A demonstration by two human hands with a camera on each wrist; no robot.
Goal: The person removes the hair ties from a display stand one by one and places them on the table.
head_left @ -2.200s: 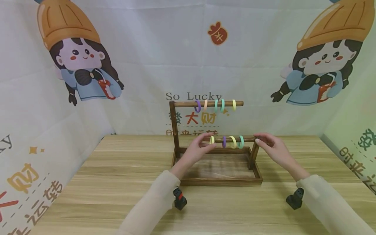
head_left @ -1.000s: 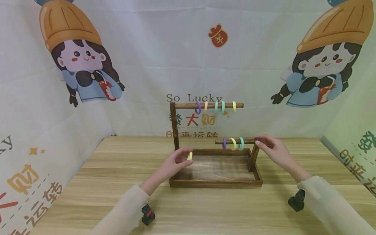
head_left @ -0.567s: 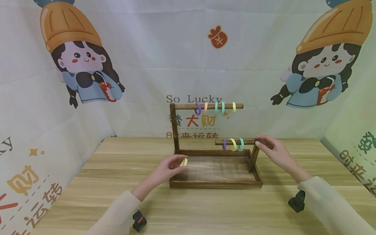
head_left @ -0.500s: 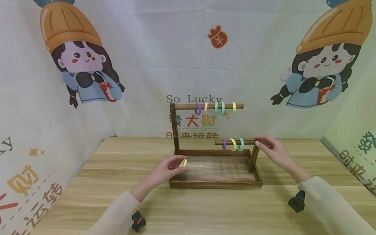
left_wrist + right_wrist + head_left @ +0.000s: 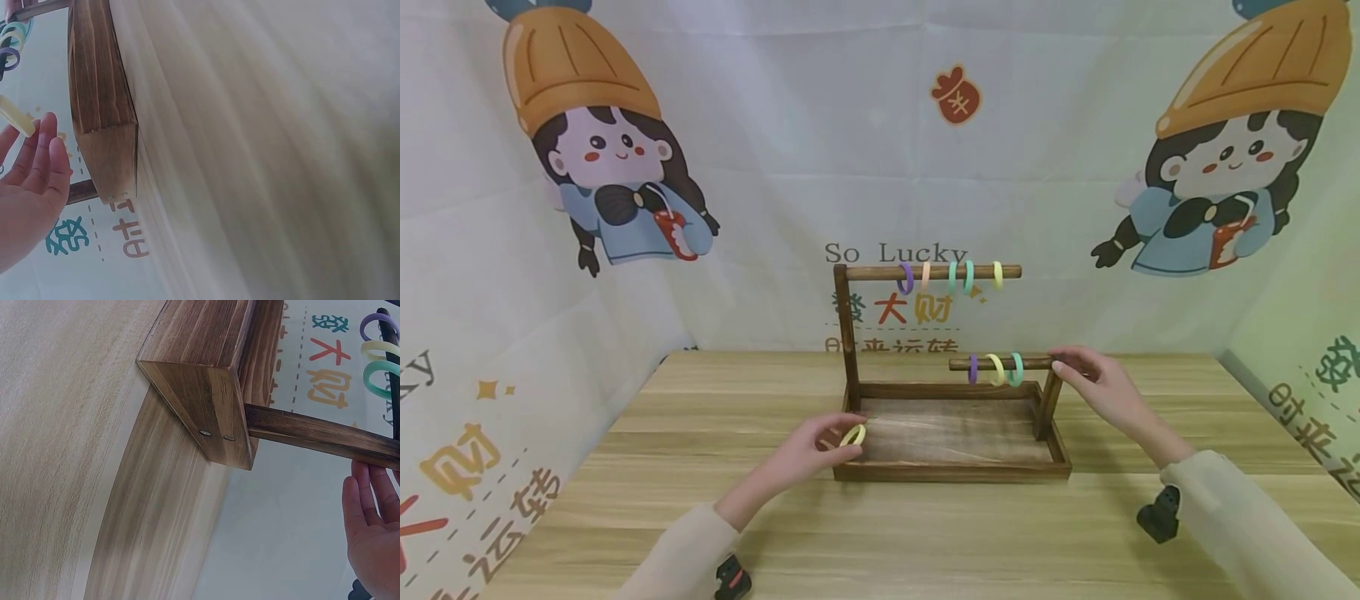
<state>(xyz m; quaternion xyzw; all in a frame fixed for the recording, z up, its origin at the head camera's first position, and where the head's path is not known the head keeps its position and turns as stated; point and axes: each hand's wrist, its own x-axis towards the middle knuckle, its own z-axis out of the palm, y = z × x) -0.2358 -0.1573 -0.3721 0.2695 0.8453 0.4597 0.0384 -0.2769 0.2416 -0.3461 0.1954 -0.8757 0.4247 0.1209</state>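
My left hand [image 5: 805, 452] pinches a pale yellow ring [image 5: 861, 432] between thumb and fingers, above the left end of the rack's tray [image 5: 951, 472]. In the left wrist view the same yellow ring [image 5: 17, 117] sits at the fingertips, apart from the wooden rack [image 5: 100, 69]. My right hand [image 5: 1107, 387] grips the top of the rack's short right post [image 5: 1047, 408], thumb in front. On the lower bar [image 5: 958, 364] hang a purple ring [image 5: 973, 369], a yellow ring [image 5: 996, 370] and a mint green ring [image 5: 1017, 369].
The taller left post [image 5: 846, 333] carries an upper bar [image 5: 872, 272] with several rings in purple, peach, mint and yellow. The rack stands on a wood-grain table [image 5: 925, 533]. A printed cloth [image 5: 790, 150] hangs behind and at both sides.
My left hand has drawn the yellow ring off the lower bar's free left end and carried it left and down. The right hand keeps its grip on the post.
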